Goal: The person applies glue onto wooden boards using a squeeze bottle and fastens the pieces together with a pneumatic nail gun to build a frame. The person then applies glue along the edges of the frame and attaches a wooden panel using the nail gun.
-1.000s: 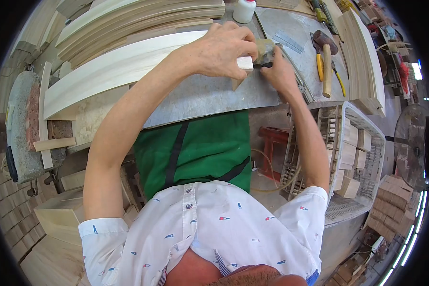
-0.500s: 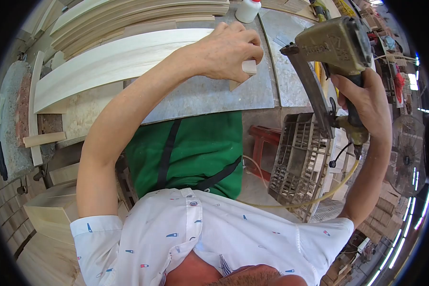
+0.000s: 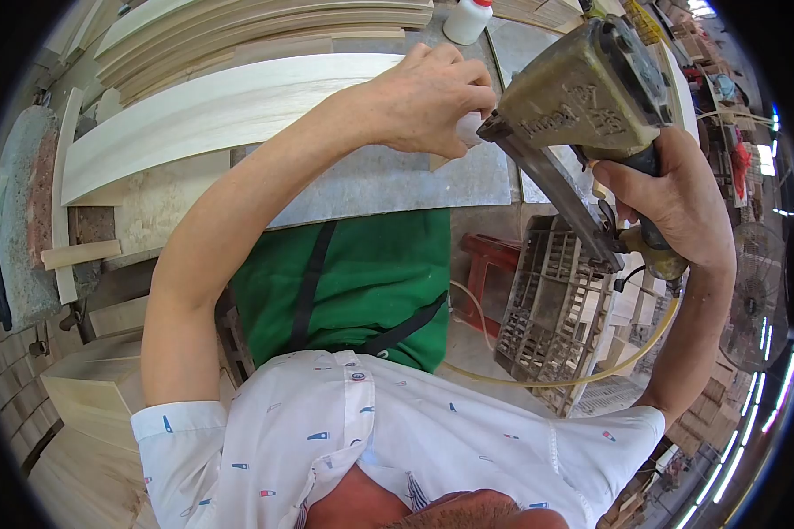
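Note:
My right hand (image 3: 670,198) is wrapped around the handle of a worn pneumatic nail gun (image 3: 582,101). The gun's nose is at the end of a pale wooden board (image 3: 238,93); whether the two touch, I cannot tell. My left hand (image 3: 432,101) grips that board's right end, fingers curled over it. A small wooden piece (image 3: 438,161) shows below my left palm, partly hidden. Underneath lies a grey metal worktop (image 3: 370,181).
A stack of boards (image 3: 265,35) lies at the back. Beyond my left hand stands a white bottle (image 3: 468,21) with a red cap. A yellow air hose (image 3: 582,383) trails from the gun past a plastic crate (image 3: 547,309) and a red stool (image 3: 483,273).
The nail gun has moved left in my right hand, and its nose has come to the board's end beside my left fingers. My left hand has barely shifted.

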Demonstrator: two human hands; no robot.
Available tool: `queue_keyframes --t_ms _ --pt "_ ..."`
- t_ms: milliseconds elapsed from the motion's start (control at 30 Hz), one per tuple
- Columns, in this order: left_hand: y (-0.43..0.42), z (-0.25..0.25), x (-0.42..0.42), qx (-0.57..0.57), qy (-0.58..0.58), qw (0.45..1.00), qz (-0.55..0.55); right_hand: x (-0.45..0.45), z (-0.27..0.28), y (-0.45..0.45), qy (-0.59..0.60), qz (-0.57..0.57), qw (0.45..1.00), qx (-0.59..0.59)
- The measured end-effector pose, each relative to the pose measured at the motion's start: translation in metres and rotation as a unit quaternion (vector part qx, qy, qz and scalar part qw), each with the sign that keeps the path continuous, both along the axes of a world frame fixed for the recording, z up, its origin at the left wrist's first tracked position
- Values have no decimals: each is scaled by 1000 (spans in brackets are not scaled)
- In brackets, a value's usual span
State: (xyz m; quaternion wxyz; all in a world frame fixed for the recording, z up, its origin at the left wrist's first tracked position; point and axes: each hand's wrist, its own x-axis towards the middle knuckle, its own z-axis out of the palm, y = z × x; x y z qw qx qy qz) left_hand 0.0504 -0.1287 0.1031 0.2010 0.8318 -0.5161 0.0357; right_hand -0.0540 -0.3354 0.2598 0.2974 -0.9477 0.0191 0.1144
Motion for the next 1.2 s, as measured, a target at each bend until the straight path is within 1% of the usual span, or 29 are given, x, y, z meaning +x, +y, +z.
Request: queue_keyframes --t_ms 67,167,267,367,467,567,667,767,800,833,867,900,933,967,1000,1067,1100,1200 --pt "0 -2 1 -4 -2 1000 -2 1 -2 2 -13 -2 1000 -1" --pt "-1 1 0 5 12 1000 5 4 0 2 11 0 1000 -26" --pt "-1 -3 1 -11 4 1000 -1 5 -3 1 -1 7 1000 -20" --pt "0 0 -1 -3 4 1000 10 6 4 11 18 8 998 -52" --pt "-1 0 -1 -1 13 1000 10 7 5 8 6 15 998 -68" --pt "-2 -1 0 -20 5 1000 11 3 12 8 6 6 1000 -28" --pt "0 -2 3 -63 18 998 -9 0 14 -6 -11 -8 1000 -2" --pt "2 0 7 -89 39 995 -19 1 2 -15 14 -47 998 48" --pt "2 4 8 -90 90 992 -5 1 -5 -19 26 -60 996 63" --pt "2 11 10 -87 140 986 8 1 -14 -22 2 -60 996 63" --pt "1 17 13 -79 188 979 21 3 -23 -29 34 -59 997 46" --pt "2 14 20 -93 133 987 18 6 -32 -39 60 -60 996 36" --pt "2 17 28 -72 162 984 35 9 -45 -47 82 -61 994 31" --pt "1 20 32 -54 195 978 55 8 -62 -54 26 -50 997 50" --pt "-2 23 34 -40 231 969 78 9 -68 -55 21 -47 997 53" --pt "-3 34 34 -26 297 948 110 14 -75 -51 20 -36 998 51" --pt "-3 37 37 -13 321 939 120 19 -84 -56 72 -37 993 82" --pt "-5 40 43 6 385 911 150 23 -108 -68 44 -6 991 122"
